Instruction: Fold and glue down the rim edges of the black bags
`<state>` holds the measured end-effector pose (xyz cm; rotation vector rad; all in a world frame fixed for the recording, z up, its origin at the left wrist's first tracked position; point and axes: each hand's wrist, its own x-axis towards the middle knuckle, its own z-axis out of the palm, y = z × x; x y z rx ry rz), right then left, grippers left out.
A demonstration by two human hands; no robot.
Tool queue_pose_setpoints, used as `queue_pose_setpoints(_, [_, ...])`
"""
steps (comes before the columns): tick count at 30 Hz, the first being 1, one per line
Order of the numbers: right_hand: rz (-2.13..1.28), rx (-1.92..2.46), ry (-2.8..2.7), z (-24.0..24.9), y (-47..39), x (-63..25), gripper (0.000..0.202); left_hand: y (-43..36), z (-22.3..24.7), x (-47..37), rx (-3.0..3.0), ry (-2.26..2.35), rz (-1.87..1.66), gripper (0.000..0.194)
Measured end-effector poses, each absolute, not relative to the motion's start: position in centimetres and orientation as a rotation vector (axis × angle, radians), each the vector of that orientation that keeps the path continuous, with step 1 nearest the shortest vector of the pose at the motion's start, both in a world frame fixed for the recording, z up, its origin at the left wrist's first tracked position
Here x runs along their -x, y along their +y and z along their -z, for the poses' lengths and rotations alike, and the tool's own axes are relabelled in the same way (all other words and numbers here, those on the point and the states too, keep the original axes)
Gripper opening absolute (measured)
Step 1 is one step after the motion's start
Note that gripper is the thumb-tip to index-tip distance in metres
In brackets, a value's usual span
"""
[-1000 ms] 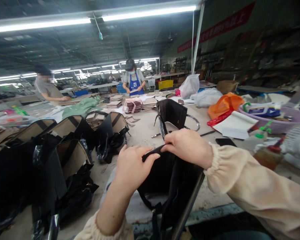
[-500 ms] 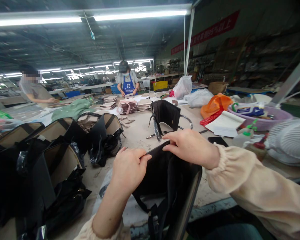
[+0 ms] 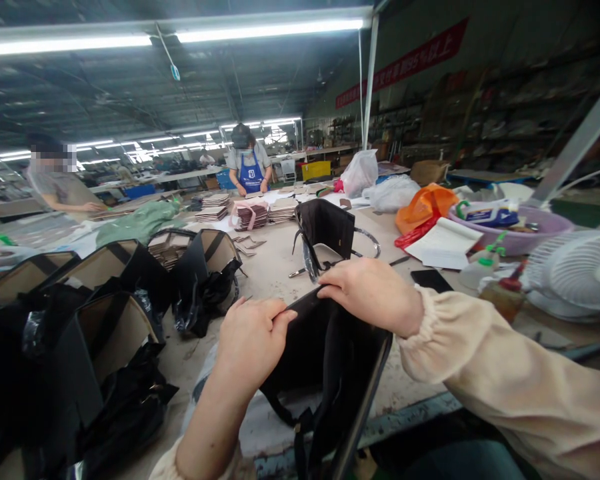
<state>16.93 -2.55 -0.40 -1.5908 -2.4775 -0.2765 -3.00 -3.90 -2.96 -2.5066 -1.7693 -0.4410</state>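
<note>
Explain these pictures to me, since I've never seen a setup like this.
There is no robot here. One camera, worn on a person's head, takes every picture, looking forward and down. The left hand and right hand pinch the top edge of an open black bag. On the worktable, more black bags stand at left and a black handbag beyond the hands. At right are a purple basin and a white fan.

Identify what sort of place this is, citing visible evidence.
Probably a bag-making workshop: black bags crowd the worktable, stacked flat pieces lie beyond them, and strip lights hang overhead.
</note>
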Motion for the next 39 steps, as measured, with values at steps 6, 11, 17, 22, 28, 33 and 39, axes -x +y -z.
queue_pose_setpoints(6, [0.296, 1.600, -2.484, 0.2, -2.6, -16.7, 0.030, -4.0, 3.0, 2.9, 2.506, -1.776, 0.466, 0.025])
queue_pose_setpoints(11, [0.331, 1.615, -2.468, 0.2, -2.4, -16.7, 0.033, -4.1, 2.4, 2.6, 2.494, -1.799, 0.380, 0.026])
queue_pose_setpoints(17, [0.305, 1.668, -2.455, 0.1, -2.0, -16.3, 0.031, -3.1, 0.5, 1.3, 2.499, -1.743, 0.192, 0.030])
queue_pose_setpoints(22, [0.166, 1.630, -2.385, -0.3, -3.0, -17.2, 0.030, -1.9, 0.4, 0.0, 2.518, -1.704, 0.220, 0.031])
queue_pose_setpoints(28, [0.089, 1.330, -2.160, -0.1, -10.6, -18.0, 0.049, -1.6, 0.6, -0.5, 2.449, -1.706, 0.187, 0.029])
queue_pose_setpoints(33, [-0.052, 1.493, -1.961, 3.1, -16.9, -15.6, 0.079, -1.9, 0.5, -0.7, 2.477, -1.745, 0.236, 0.029])
queue_pose_setpoints(39, [-0.105, 1.413, -1.959, 7.9, -21.0, -13.5, 0.097, -3.8, -0.4, 0.9, 2.432, -1.848, 0.316, 0.026])
